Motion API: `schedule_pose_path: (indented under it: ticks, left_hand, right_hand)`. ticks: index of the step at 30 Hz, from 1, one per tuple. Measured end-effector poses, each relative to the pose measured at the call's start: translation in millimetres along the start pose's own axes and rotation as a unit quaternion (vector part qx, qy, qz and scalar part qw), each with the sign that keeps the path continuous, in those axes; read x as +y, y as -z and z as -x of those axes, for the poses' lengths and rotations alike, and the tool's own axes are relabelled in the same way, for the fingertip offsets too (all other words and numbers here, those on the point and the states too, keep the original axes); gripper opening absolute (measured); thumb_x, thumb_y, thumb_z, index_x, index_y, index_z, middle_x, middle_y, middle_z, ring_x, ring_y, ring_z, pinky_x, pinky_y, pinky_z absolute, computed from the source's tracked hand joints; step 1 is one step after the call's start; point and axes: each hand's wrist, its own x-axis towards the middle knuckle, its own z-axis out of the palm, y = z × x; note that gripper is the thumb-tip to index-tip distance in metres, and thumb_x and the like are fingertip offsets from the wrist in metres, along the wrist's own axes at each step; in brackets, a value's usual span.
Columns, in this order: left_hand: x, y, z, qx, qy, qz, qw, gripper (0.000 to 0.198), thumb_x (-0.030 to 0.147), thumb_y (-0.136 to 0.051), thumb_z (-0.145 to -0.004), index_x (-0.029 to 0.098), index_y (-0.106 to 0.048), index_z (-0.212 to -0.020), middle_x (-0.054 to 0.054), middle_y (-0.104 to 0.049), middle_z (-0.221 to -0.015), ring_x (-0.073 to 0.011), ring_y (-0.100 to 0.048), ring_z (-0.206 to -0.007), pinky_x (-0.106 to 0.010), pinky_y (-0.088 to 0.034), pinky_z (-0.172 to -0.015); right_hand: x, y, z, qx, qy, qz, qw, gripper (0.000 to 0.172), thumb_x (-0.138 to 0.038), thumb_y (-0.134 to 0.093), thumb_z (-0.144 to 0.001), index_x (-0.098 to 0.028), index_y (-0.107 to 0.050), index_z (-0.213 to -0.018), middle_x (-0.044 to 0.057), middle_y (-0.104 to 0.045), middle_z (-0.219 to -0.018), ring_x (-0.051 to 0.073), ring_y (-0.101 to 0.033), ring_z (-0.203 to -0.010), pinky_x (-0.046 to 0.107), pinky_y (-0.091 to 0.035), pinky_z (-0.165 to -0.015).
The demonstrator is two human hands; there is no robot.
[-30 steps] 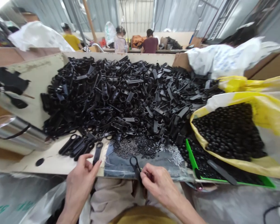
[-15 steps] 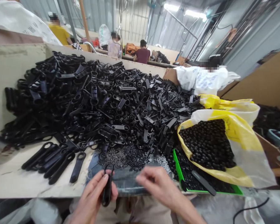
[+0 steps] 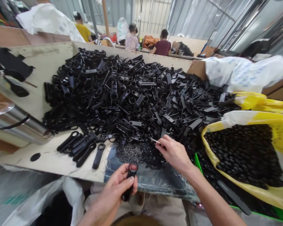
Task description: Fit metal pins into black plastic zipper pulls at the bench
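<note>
My left hand [image 3: 121,182] is closed around a black plastic handle [image 3: 128,190], its ring end pointing up and away from me. In my right hand [image 3: 173,152], thumb and fingers pinch a thin silvery piece [image 3: 155,141] over the small parts; its exact kind is too small to make out. Beneath that hand lie tiny black parts [image 3: 152,158] and grey bits [image 3: 129,153] on a blue denim cloth [image 3: 151,179]. Short silvery pins [image 3: 181,176] are partly covered by my right forearm. Finished-looking black handles [image 3: 79,146] lie in a row at the left.
A large heap of black ring-ended parts [image 3: 122,91] fills the table. At right, a yellow-white bag [image 3: 228,121] of black beads stands by a green tray [image 3: 198,162]. A steel flask [image 3: 21,122] lies left. Several people sit at the back, one in a maroon top [image 3: 162,47].
My right hand has reached forward over the small parts and now pinches a thin silvery piece. The handle's ring in my left hand now shows face-on. The view has swung left.
</note>
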Motion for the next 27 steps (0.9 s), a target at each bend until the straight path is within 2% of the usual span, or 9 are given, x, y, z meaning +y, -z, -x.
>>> schedule_pose_path:
  ticks: [5, 9, 11, 14, 17, 20, 22, 24, 27]
  left_hand:
    - [3, -8.3, 2, -0.008, -0.021, -0.053, 0.998, 0.049, 0.042, -0.076, -0.080, 0.024, -0.063, -0.123, 0.001, -0.062, -0.081, -0.0143, -0.055, -0.068, -0.028, -0.046, -0.072]
    - [0, -15.1, 0, 0.041, -0.042, -0.093, 0.994, 0.051, 0.045, -0.079, -0.078, 0.029, -0.061, -0.123, 0.005, -0.054, -0.077, -0.0080, -0.033, -0.052, -0.022, -0.026, -0.049]
    - [-3, -15.4, -1, 0.049, -0.040, -0.092, 0.994, 0.052, 0.051, -0.078, -0.080, 0.028, -0.061, -0.123, 0.005, -0.054, -0.078, -0.0063, -0.028, -0.049, -0.022, -0.021, -0.046]
    - [-5, -13.9, 0, 0.031, -0.037, -0.086, 0.995, 0.060, 0.057, -0.074, -0.082, 0.026, -0.062, -0.131, 0.003, -0.058, -0.082, -0.0067, -0.036, -0.052, -0.022, -0.030, -0.049]
    - [-1, -14.8, 4, 0.014, -0.045, -0.095, 0.994, 0.066, 0.060, -0.072, -0.083, 0.024, -0.061, -0.138, 0.002, -0.060, -0.080, -0.0096, -0.044, -0.058, -0.025, -0.040, -0.059]
    - [2, -18.5, 9, 0.008, -0.040, -0.098, 0.994, 0.071, 0.061, -0.070, -0.086, 0.026, -0.055, -0.146, 0.003, -0.059, -0.074, -0.0114, -0.044, -0.058, -0.027, -0.039, -0.061]
    - [1, -19.5, 11, 0.007, -0.018, -0.071, 0.997, 0.071, 0.060, -0.068, -0.088, 0.030, -0.051, -0.149, 0.003, -0.058, -0.072, -0.0113, -0.043, -0.057, -0.026, -0.036, -0.058]
    - [-1, -18.2, 10, 0.000, 0.009, -0.031, 0.999, 0.068, 0.060, -0.069, -0.087, 0.031, -0.054, -0.147, 0.002, -0.059, -0.074, -0.0107, -0.043, -0.056, -0.025, -0.036, -0.057]
    - [-4, -15.6, 8, 0.003, 0.030, 0.014, 0.999, 0.063, 0.060, -0.072, -0.084, 0.025, -0.065, -0.136, -0.001, -0.062, -0.083, -0.0115, -0.047, -0.061, -0.025, -0.040, -0.059]
  right_hand:
    - [18, 21, 8, 0.014, -0.051, -0.135, 0.989, 0.032, -0.046, -0.056, -0.095, -0.017, -0.070, -0.092, 0.000, -0.058, -0.072, 0.014, -0.049, -0.060, 0.026, -0.038, -0.054]
    - [13, 18, 47, 0.001, -0.099, -0.265, 0.959, 0.032, -0.049, -0.062, -0.093, -0.018, -0.069, -0.093, 0.001, -0.063, -0.075, 0.015, -0.052, -0.063, 0.026, -0.040, -0.057]
    - [3, 8, 69, -0.028, -0.070, -0.211, 0.975, 0.025, -0.042, -0.060, -0.094, -0.020, -0.070, -0.086, 0.002, -0.065, -0.080, 0.017, -0.056, -0.069, 0.027, -0.043, -0.062]
    - [-8, -6, 91, -0.052, -0.034, -0.142, 0.988, 0.024, -0.034, -0.054, -0.098, -0.021, -0.067, -0.082, 0.003, -0.065, -0.087, 0.018, -0.060, -0.076, 0.028, -0.044, -0.068]
    - [-6, -10, 98, -0.062, -0.051, -0.198, 0.977, 0.025, -0.036, -0.054, -0.098, -0.021, -0.066, -0.082, 0.002, -0.065, -0.084, 0.017, -0.059, -0.075, 0.027, -0.043, -0.066]
    - [7, -9, 98, -0.087, -0.098, -0.269, 0.954, 0.027, -0.042, -0.057, -0.094, -0.019, -0.065, -0.082, 0.000, -0.065, -0.077, 0.016, -0.057, -0.069, 0.026, -0.042, -0.062]
    - [15, -7, 98, -0.096, -0.121, -0.260, 0.953, 0.029, -0.044, -0.055, -0.093, -0.019, -0.065, -0.082, 0.001, -0.066, -0.075, 0.017, -0.058, -0.069, 0.026, -0.042, -0.061]
    - [18, -4, 100, -0.070, -0.140, -0.206, 0.966, 0.029, -0.042, -0.052, -0.094, -0.019, -0.068, -0.088, 0.003, -0.070, -0.080, 0.019, -0.063, -0.072, 0.028, -0.045, -0.065]
    - [11, -1, 105, 0.011, -0.150, -0.120, 0.981, 0.031, -0.038, -0.048, -0.098, -0.020, -0.070, -0.108, 0.005, -0.075, -0.090, 0.021, -0.068, -0.075, 0.031, -0.050, -0.070]
